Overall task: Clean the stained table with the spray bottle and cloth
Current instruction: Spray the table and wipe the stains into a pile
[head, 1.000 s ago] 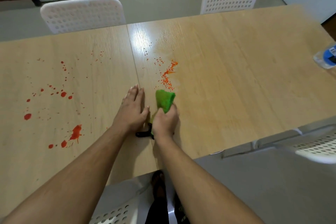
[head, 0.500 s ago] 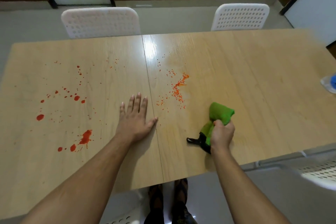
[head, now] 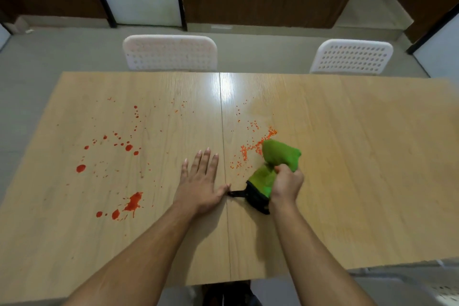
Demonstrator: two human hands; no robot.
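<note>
Just right of the worktop's [head: 372, 156] centre seam, the right hand [head: 285, 187] grips the green cloth [head: 278, 156], fingers curled round its bunched middle. Half a second ago the cloth sat further right of the seam; now it has swept back left, so its upper fold touches the near end of the streak of small orange-red specks [head: 250, 149]. A second ago it was close against the seam, so this reads as a back-and-forth wipe over one patch, and the specks are not yet gone. The left hand [head: 201, 181] stays flat on the worktop just left of the seam, fingers straight and spread. Well left of the seam, the larger red blotches [head: 133, 202] look untouched. The cloth is crumpled, bright green, with a black-edged corner and black loop trailing towards the seam.
</note>
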